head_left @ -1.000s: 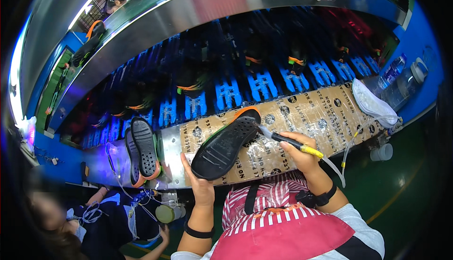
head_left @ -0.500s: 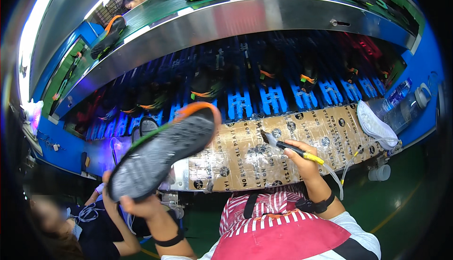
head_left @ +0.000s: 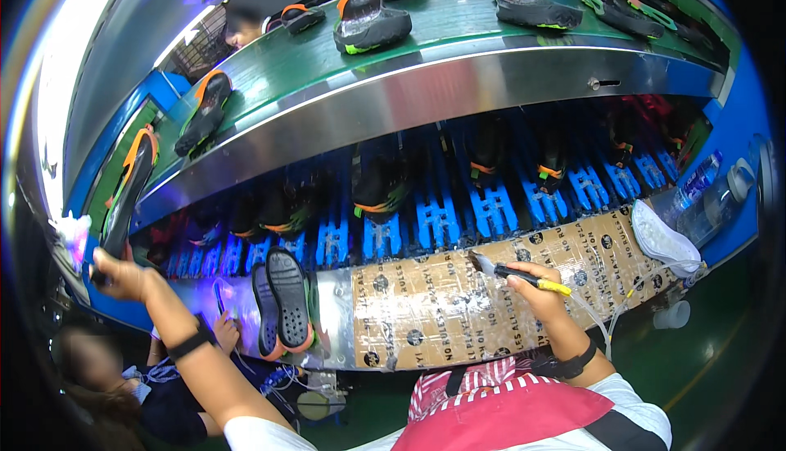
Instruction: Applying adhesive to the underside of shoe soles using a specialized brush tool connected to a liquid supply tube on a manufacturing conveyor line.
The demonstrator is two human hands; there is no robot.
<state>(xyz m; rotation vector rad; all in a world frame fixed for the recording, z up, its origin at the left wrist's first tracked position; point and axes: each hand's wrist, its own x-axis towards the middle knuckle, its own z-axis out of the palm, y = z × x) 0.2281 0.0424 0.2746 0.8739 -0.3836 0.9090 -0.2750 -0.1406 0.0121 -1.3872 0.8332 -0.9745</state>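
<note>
- Shoe with black sole and orange trim, gripped low by the left hand, is at the green conveyor belt's left end; whether it rests there, I cannot tell.
- Right hand holds a black-and-yellow tubed brush, off any shoe.
- Two sole-up black shoes lie untouched on the metal table.
- Several orange-trimmed shoes already sit on the belt.

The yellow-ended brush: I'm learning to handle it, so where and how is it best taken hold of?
Probably by the black handle, coming from the lower right, as the right hand does. The slim, straight handle suits a pinch between thumb and fingers, and the dark bristles point to the upper left, away from that approach. I'd keep off the yellow end, where the clear tube trails away.
</note>
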